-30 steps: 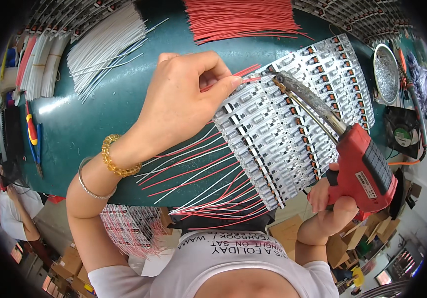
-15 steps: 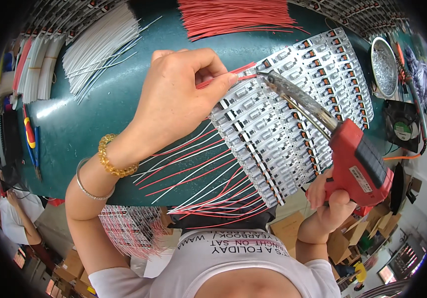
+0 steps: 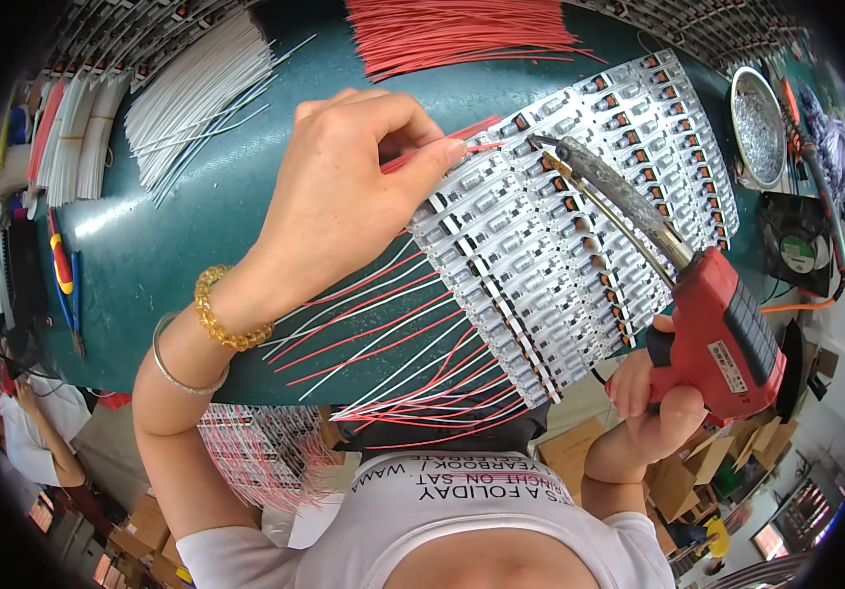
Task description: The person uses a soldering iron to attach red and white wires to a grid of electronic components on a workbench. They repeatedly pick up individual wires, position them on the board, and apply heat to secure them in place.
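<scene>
My left hand (image 3: 344,187) is closed, pinching several thin red wires (image 3: 398,162) between thumb and fingers. One wire end reaches over the upper left edge of a silvery panel of small circuit boards (image 3: 516,250). In my right hand (image 3: 653,398) is a red soldering gun (image 3: 722,339), gripped by its handle. Its dark tip and thin brass feed tube hang above the panel, a little to the right of the wire end. Red and white wires (image 3: 383,324) trail from the panel's left edge toward my body.
Loose red wires (image 3: 462,34) and white wires (image 3: 196,98) lie at the back of the green table (image 3: 147,294). A metal bowl (image 3: 758,128) and a black fan (image 3: 795,243) stand at right. Pliers (image 3: 64,275) lie at left. Another person's arm (image 3: 44,422) shows at far left.
The soldering gun has moved right and slightly toward me, its tip drawing away from the wire end. My left hand has shifted slightly left, still pinching the red wires.
</scene>
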Tool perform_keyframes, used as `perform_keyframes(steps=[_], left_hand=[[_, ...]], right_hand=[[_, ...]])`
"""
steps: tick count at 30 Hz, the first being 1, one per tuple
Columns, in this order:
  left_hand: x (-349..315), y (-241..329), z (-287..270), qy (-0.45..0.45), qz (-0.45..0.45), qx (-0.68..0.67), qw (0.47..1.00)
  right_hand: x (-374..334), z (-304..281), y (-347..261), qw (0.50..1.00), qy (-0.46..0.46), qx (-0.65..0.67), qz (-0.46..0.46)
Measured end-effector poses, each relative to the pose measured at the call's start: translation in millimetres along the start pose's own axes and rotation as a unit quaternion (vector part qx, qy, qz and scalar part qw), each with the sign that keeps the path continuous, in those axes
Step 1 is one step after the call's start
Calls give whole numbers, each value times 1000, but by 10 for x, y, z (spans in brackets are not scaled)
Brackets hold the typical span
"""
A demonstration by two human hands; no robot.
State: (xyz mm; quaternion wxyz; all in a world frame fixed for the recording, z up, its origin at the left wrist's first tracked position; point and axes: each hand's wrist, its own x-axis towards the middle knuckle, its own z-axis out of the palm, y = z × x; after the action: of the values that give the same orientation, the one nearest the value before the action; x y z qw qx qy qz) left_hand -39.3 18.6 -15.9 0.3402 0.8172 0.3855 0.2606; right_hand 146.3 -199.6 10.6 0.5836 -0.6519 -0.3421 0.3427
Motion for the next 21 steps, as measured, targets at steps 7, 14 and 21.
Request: perform_keyframes(steps=[7, 14, 21], left_hand=[[-94, 90, 83, 16, 74, 66, 995], [-106, 101, 102, 22, 76, 70, 994], [-117, 112, 131, 40, 87, 73, 993]], right_hand=[[-80, -3, -17, 1000, 14, -12, 6], [-118, -35, 60, 999, 41, -21, 6], [-113, -25, 69, 998, 49, -26, -2]])
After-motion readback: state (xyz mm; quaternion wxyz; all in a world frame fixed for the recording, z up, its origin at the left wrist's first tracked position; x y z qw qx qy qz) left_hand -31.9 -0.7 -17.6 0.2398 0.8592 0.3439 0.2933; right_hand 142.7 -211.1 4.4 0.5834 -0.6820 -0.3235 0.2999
